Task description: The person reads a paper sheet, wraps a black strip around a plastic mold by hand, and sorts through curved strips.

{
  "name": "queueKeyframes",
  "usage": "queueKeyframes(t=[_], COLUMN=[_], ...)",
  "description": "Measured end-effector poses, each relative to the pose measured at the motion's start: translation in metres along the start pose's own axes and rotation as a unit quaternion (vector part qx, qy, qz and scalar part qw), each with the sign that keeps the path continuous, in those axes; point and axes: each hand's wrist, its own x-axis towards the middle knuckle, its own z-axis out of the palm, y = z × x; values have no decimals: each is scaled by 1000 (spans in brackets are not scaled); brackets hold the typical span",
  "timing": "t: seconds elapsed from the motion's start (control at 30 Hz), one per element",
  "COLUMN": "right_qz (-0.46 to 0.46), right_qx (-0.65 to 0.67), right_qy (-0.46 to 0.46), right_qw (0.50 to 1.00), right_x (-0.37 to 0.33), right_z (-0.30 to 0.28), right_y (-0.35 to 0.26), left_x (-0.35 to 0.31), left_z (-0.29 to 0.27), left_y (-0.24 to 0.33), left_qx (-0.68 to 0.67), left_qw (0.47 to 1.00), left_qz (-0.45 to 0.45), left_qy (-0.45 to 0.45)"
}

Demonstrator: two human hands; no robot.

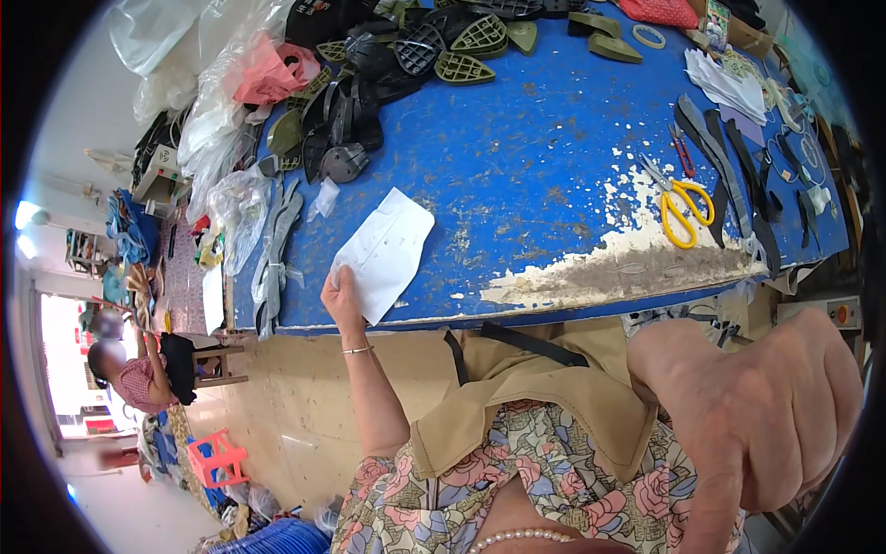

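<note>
My left hand (pixel 342 300) is closed on the lower left corner of a creased sheet of white paper (pixel 386 249), held over the front edge of the blue table (pixel 498 194). Faint small marks show on the sheet. Close to the camera at the right, my right hand (pixel 752 415) is raised with its fingers curled; whether anything is in it is hidden. Tan cloth (pixel 526 406) with black straps lies across my front, beside the right hand. Yellow-handled scissors (pixel 685 205) and red-handled snips (pixel 682 152) rest on the table's right side.
Black and olive molded pads (pixel 420 48) are heaped at the far left, near plastic bags (pixel 217 111). Grey strips (pixel 275 254) lie by the left edge; dark straps (pixel 738 157) lie on the right. A tape roll (pixel 649 36) is at the back. Another person (pixel 138 374) sits left, near a red stool (pixel 218 459).
</note>
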Motion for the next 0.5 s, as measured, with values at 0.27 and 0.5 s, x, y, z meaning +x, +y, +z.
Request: queueKeyframes(t=[0.27,0.5], right_qz=[-61,-120], right_qx=[-66,-89], right_qy=[2,16], right_qw=[996,989], right_x=[22,22], right_z=[-3,-3], right_y=[27,41], left_x=[1,-3], left_z=[-2,2], left_y=[-5,2], left_qx=[-3,-17], left_qw=[1000,1000], left_qz=[-4,4], left_qy=[4,9])
